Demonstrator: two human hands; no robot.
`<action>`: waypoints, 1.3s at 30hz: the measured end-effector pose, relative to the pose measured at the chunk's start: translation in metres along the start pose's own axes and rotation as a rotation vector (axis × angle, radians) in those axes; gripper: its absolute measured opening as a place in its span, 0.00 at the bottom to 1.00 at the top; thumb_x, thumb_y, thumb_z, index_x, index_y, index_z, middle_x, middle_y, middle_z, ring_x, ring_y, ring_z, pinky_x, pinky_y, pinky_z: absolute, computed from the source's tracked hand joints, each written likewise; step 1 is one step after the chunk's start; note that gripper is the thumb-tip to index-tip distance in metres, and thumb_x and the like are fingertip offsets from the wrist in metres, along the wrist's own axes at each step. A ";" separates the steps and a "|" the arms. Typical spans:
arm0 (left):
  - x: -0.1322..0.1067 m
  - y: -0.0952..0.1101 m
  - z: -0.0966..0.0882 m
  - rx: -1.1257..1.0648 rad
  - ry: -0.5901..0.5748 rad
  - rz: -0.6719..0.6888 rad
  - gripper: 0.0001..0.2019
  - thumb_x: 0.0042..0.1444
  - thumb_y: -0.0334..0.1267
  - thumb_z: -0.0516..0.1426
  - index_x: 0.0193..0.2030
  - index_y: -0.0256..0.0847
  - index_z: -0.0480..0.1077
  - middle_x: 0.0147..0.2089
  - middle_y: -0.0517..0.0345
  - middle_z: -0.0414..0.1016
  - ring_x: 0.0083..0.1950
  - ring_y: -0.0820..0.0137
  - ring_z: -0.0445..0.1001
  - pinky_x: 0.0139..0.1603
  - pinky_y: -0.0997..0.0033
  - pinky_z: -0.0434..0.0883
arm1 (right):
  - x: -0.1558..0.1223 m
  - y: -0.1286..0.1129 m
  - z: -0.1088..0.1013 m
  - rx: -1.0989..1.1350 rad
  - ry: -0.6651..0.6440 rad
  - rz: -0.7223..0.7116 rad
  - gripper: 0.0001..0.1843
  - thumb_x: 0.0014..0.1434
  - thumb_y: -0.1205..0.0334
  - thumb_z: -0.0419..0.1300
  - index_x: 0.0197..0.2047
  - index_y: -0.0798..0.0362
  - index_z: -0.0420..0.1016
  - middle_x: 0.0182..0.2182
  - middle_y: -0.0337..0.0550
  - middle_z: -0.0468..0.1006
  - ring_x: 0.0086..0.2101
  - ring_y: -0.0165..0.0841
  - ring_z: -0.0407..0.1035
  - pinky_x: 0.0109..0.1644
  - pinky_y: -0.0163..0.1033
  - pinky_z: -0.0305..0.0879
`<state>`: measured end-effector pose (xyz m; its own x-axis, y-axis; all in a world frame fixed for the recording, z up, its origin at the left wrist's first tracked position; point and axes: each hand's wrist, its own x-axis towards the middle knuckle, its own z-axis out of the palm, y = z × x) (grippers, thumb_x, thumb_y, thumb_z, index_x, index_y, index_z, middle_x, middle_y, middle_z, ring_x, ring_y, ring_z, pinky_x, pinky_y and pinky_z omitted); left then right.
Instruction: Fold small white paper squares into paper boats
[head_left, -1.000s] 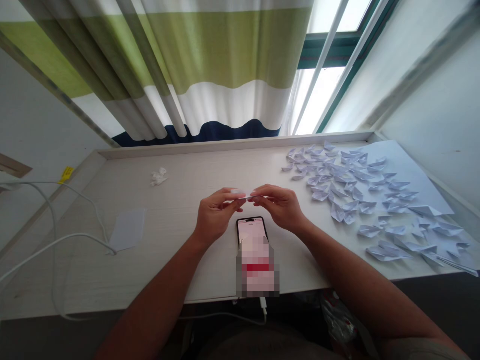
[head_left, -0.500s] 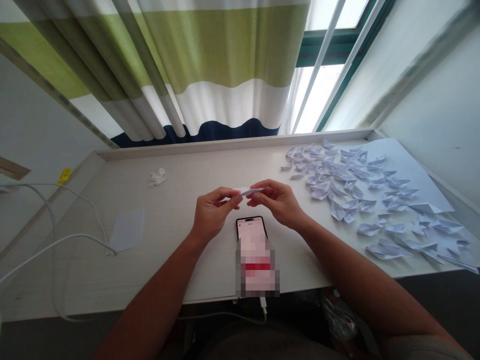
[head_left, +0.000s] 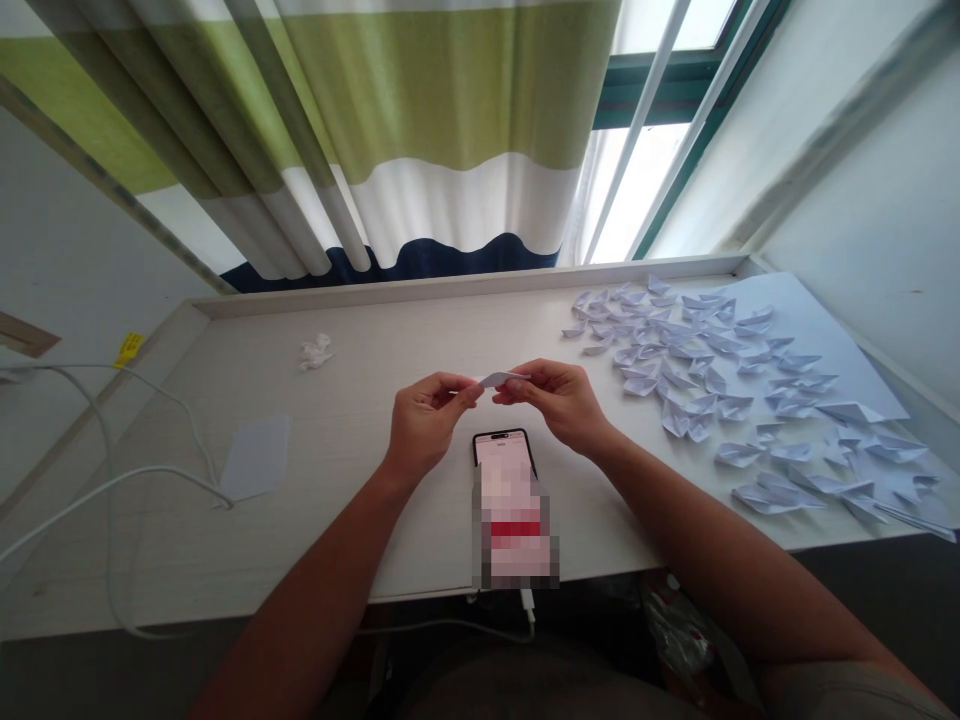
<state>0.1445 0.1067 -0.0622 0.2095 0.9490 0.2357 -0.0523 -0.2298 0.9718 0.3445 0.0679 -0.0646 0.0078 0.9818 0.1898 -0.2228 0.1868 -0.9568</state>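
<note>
A small folded piece of white paper (head_left: 496, 378) is held in the air above the desk between both hands. My left hand (head_left: 425, 425) pinches its left end and my right hand (head_left: 556, 400) pinches its right end, fingers closed on it. Just below the hands a phone (head_left: 504, 470) lies flat on the white desk (head_left: 360, 440) with its screen lit. To the right, several small folded paper boats (head_left: 697, 380) are spread over the desk.
A large white sheet (head_left: 810, 340) lies at the far right under some boats. A small flat paper piece (head_left: 255, 458) and white cables (head_left: 112, 480) are at the left, a crumpled scrap (head_left: 316, 352) further back. Striped curtain (head_left: 420, 130) and window behind.
The folded paper has turned slightly between the fingertips and now shows more of its surface. Both hands stay in nearly the same place above the phone.
</note>
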 end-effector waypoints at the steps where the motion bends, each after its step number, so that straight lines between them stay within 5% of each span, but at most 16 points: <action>1: 0.000 -0.001 -0.001 0.003 -0.004 0.008 0.10 0.52 0.42 0.74 0.35 0.40 0.84 0.36 0.54 0.86 0.33 0.71 0.81 0.37 0.71 0.80 | 0.000 0.000 0.000 -0.016 0.009 -0.011 0.13 0.58 0.52 0.77 0.40 0.51 0.86 0.34 0.42 0.89 0.36 0.36 0.85 0.46 0.45 0.84; 7: 0.000 0.005 0.000 0.010 0.031 0.046 0.11 0.51 0.41 0.75 0.35 0.39 0.82 0.36 0.54 0.85 0.38 0.68 0.83 0.43 0.68 0.81 | -0.002 0.003 0.001 -0.144 0.044 -0.061 0.13 0.58 0.51 0.77 0.41 0.50 0.87 0.37 0.44 0.89 0.39 0.37 0.84 0.48 0.46 0.82; 11: 0.000 0.009 0.001 -0.052 0.037 -0.014 0.19 0.47 0.39 0.77 0.45 0.40 0.81 0.34 0.58 0.84 0.37 0.68 0.83 0.43 0.68 0.81 | -0.003 0.003 0.001 -0.123 0.075 -0.073 0.15 0.56 0.51 0.78 0.42 0.50 0.86 0.37 0.44 0.89 0.39 0.38 0.85 0.48 0.47 0.83; 16: -0.001 0.010 0.000 -0.036 -0.083 -0.110 0.21 0.48 0.41 0.76 0.50 0.40 0.84 0.38 0.56 0.85 0.37 0.69 0.82 0.43 0.67 0.81 | -0.003 0.001 0.000 -0.001 0.054 -0.009 0.19 0.53 0.54 0.80 0.44 0.50 0.83 0.33 0.41 0.89 0.36 0.37 0.86 0.47 0.46 0.84; 20: -0.001 0.011 0.002 -0.028 -0.195 -0.181 0.15 0.52 0.47 0.74 0.40 0.39 0.86 0.35 0.52 0.86 0.35 0.66 0.82 0.38 0.65 0.81 | -0.003 0.001 0.001 0.023 0.037 0.011 0.20 0.53 0.55 0.80 0.45 0.51 0.82 0.34 0.41 0.89 0.36 0.36 0.86 0.46 0.44 0.84; 28: -0.003 0.010 0.005 -0.041 -0.096 -0.079 0.10 0.52 0.45 0.74 0.38 0.42 0.87 0.33 0.53 0.87 0.36 0.63 0.85 0.36 0.65 0.82 | -0.004 0.002 0.002 -0.006 0.021 0.023 0.21 0.53 0.54 0.80 0.48 0.51 0.84 0.39 0.44 0.90 0.39 0.37 0.86 0.47 0.44 0.84; 39: -0.007 0.009 0.003 0.061 -0.142 0.002 0.11 0.57 0.46 0.72 0.42 0.43 0.85 0.40 0.53 0.87 0.41 0.64 0.84 0.39 0.66 0.80 | -0.004 -0.003 0.004 -0.116 0.005 -0.015 0.18 0.53 0.46 0.79 0.35 0.52 0.84 0.27 0.40 0.84 0.30 0.32 0.79 0.37 0.41 0.80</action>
<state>0.1451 0.0974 -0.0549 0.3460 0.9093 0.2312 0.0060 -0.2486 0.9686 0.3416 0.0632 -0.0615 0.0153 0.9789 0.2039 -0.1081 0.2043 -0.9729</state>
